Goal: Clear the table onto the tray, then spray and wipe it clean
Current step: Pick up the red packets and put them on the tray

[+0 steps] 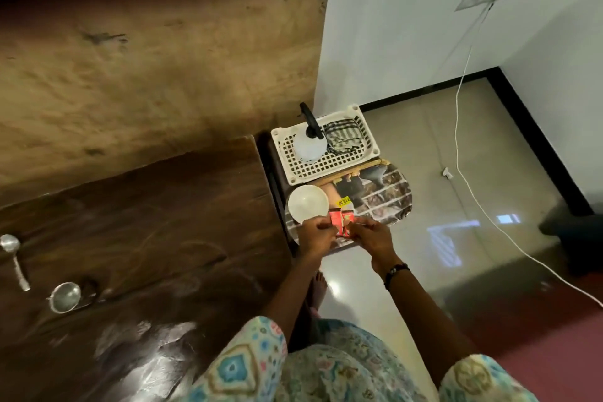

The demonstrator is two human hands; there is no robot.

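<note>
Both my hands meet over the near end of a picture-printed tray [385, 196] that rests on a low stand right of the dark wooden table [146, 222]. My left hand [315, 235] and my right hand [372, 237] together pinch small red sachets [439, 222] just above the tray. A white bowl [307, 204] sits on the tray beside my left hand. On the table's left part lie a steel spoon [14, 258] and a small steel strainer [65, 297].
Behind the tray stands a white plastic basket [326, 170] holding a white spray bottle [310, 143] with a black trigger and a striped cloth [344, 135]. A white cable [463, 153] trails from a wall socket across the glossy floor. A dark object [574, 238] stands at the right wall.
</note>
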